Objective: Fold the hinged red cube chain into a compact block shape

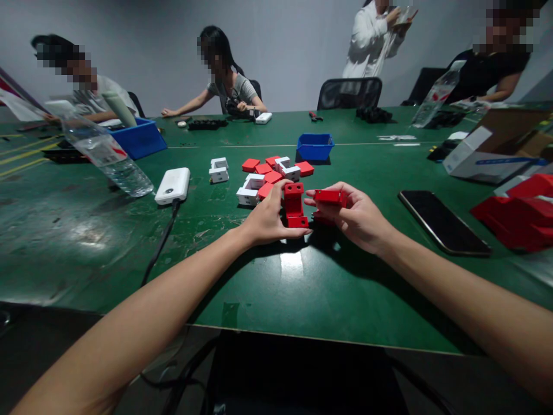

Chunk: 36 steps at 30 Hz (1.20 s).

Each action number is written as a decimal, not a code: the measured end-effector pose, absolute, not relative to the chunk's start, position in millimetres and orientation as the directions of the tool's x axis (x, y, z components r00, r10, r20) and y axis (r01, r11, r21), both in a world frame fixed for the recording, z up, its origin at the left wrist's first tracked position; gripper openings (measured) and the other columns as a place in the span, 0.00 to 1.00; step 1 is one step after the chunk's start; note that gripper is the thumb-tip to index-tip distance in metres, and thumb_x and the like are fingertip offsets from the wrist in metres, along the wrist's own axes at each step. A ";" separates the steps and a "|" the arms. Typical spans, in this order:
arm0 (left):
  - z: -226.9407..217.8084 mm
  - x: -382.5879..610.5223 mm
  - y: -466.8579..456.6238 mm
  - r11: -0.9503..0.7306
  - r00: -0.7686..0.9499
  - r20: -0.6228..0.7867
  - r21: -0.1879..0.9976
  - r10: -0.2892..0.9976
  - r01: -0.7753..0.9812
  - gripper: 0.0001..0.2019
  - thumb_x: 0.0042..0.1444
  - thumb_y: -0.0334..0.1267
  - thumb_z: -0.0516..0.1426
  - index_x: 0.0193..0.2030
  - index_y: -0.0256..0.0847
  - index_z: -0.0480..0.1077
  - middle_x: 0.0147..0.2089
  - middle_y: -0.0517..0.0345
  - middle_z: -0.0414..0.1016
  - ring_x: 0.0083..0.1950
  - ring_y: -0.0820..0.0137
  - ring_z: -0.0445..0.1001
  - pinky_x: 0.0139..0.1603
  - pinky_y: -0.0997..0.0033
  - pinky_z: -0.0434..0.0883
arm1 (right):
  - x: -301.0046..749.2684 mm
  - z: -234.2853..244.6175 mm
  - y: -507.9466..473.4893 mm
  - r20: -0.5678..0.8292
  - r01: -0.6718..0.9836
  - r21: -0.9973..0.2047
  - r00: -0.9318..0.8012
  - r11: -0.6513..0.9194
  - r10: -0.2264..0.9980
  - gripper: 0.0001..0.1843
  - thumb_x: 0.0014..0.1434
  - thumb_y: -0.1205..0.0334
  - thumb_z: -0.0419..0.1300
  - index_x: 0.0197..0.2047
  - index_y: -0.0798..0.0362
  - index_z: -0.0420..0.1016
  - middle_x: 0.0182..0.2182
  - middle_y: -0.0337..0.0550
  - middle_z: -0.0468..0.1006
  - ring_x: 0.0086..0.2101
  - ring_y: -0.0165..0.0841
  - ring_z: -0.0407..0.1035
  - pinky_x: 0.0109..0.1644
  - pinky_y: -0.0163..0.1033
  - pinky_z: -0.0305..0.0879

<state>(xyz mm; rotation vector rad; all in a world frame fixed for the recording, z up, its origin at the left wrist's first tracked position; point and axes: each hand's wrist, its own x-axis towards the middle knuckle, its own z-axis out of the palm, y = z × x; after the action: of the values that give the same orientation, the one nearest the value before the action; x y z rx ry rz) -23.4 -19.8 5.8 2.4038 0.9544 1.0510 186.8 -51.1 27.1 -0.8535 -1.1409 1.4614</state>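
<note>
My left hand [268,218] grips a red C-shaped bracket [295,206], thumb at its near end and fingers behind its far end. Small round holes show in the bracket's two end blocks. Just to the right, my right hand [356,216] is closed on a red block [329,197], held between thumb and fingers. More red shows under that block, partly hidden by the fingers. The two held parts are close together but apart. Beyond my left hand lies a pile of red pieces [273,176] with white C-shaped brackets [247,196] among them.
A white power bank [173,185] with a black cable lies left, near a tilted water bottle [108,155]. A blue bin [315,147] stands beyond the pile. At right are a phone [443,222], a red bag-like object [516,213] and a cardboard box [496,138]. Several people are across the table.
</note>
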 end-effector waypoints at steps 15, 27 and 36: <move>7.9 -23.1 -21.2 -0.696 0.501 0.487 0.560 0.716 0.450 0.49 0.41 0.54 0.70 0.64 0.42 0.50 0.61 0.40 0.66 0.58 0.51 0.72 0.59 0.47 0.71 | 188.8 24.7 -49.2 0.090 -0.142 -0.987 -0.078 0.078 0.993 0.20 0.38 0.61 0.77 0.31 0.52 0.71 0.27 0.35 0.78 0.22 0.26 0.67 0.23 0.32 0.61; 9.6 -22.3 -22.4 -0.687 0.500 0.475 0.558 0.724 0.465 0.48 0.41 0.53 0.70 0.63 0.41 0.51 0.59 0.40 0.67 0.55 0.53 0.74 0.57 0.49 0.73 | 189.8 25.5 -46.9 0.058 -0.220 -0.975 -0.085 0.038 0.995 0.24 0.38 0.68 0.74 0.42 0.50 0.77 0.38 0.41 0.82 0.40 0.35 0.76 0.46 0.41 0.73; 8.8 -22.1 -22.5 -0.689 0.499 0.478 0.554 0.723 0.467 0.48 0.42 0.54 0.70 0.64 0.41 0.50 0.60 0.39 0.66 0.57 0.52 0.73 0.58 0.49 0.72 | 188.8 26.2 -45.9 0.007 -0.266 -0.964 -0.066 -0.011 0.998 0.33 0.37 0.66 0.77 0.48 0.47 0.75 0.42 0.40 0.80 0.42 0.35 0.76 0.50 0.43 0.74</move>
<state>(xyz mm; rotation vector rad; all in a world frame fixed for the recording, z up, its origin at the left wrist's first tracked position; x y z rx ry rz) -22.1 -22.5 8.8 2.3944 0.9922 1.0077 188.8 -45.9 26.2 -0.9769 -1.0535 1.3742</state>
